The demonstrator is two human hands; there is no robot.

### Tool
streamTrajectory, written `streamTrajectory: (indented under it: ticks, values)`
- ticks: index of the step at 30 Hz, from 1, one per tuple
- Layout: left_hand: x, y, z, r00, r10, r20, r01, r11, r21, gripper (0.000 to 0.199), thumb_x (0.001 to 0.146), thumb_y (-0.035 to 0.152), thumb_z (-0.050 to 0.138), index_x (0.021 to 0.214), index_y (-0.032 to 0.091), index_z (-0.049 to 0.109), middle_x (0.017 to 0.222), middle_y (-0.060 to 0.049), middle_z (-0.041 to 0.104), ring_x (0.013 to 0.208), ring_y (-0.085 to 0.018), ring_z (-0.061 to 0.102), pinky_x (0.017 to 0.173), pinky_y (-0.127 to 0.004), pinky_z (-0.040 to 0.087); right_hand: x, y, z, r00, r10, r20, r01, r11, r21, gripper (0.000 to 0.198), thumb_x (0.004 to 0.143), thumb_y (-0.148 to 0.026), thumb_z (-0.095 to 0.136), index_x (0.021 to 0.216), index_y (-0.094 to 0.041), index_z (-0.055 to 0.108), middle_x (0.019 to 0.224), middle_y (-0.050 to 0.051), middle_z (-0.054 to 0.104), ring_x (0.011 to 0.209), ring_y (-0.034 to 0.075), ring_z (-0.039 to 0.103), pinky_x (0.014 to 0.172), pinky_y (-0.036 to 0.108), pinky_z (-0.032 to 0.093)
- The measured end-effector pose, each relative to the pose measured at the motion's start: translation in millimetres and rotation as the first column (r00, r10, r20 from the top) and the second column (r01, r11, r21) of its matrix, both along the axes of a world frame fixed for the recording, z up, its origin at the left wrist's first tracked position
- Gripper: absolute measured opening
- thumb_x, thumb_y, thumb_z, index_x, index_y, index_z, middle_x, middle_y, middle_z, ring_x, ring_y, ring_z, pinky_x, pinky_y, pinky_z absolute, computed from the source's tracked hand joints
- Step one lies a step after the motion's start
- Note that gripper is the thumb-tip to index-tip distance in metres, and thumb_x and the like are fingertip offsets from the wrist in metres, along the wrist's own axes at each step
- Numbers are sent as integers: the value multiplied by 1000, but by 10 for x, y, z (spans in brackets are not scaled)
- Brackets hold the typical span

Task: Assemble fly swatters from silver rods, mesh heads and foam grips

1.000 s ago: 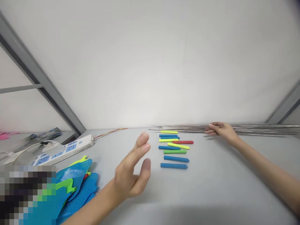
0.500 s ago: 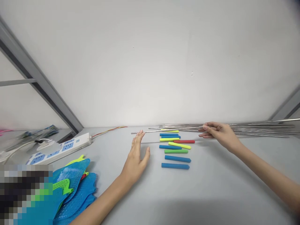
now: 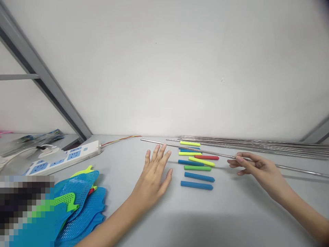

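Note:
Between the thumb and fingers of my right hand [image 3: 257, 168] is a long thin metal rod [image 3: 216, 153], pinched and slanting up to the left over several coloured plastic tubes. My left hand [image 3: 154, 171] is open with its fingers spread, just below the rod's left end, and holds nothing. The tubes lie in a loose column: yellow [image 3: 190, 143], red [image 3: 207, 157], green [image 3: 197, 168] and blue [image 3: 196, 185], most with a pointed right end. Along the wall rests a bundle of similar metal rods [image 3: 282, 145].
At lower left, blue and green perforated fly-swatter heads [image 3: 84, 202] are piled up. Behind them lies a white power strip [image 3: 87, 151] with a plug and cable in it. Red and yellow wires [image 3: 120, 139] run along the wall. A grey metal frame post [image 3: 56, 85] stands at left.
My right hand has moved right and toward me, drawing the rod away from the bundle by the wall. My left hand's fingers have spread apart.

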State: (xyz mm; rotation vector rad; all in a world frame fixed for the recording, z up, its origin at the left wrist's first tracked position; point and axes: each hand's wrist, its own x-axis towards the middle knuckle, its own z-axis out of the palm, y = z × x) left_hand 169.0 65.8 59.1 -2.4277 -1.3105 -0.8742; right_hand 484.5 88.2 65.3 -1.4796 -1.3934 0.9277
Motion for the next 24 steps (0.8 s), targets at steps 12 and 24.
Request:
streamTrajectory:
  ticks: [12,24]
  values:
    - [62,-174,79,971,-231,-55,232,973,19,51,81,4,43,129,11,30,128,-13,46,126,-22,30,106,-47,21,21,-7,-155,997,-12,72,17,998,-65,34,73,-51,57,90,-22,57,88,8,70,88,26,63,62,29,57]
    - [67,-179,71,983,-181,45,180,984,16,37,79,7,48,115,14,46,105,-11,56,103,-21,48,87,-36,42,-45,-76,-168,996,-18,86,21,999,-32,35,70,-52,58,85,-21,61,82,9,71,78,29,64,55,34,56]
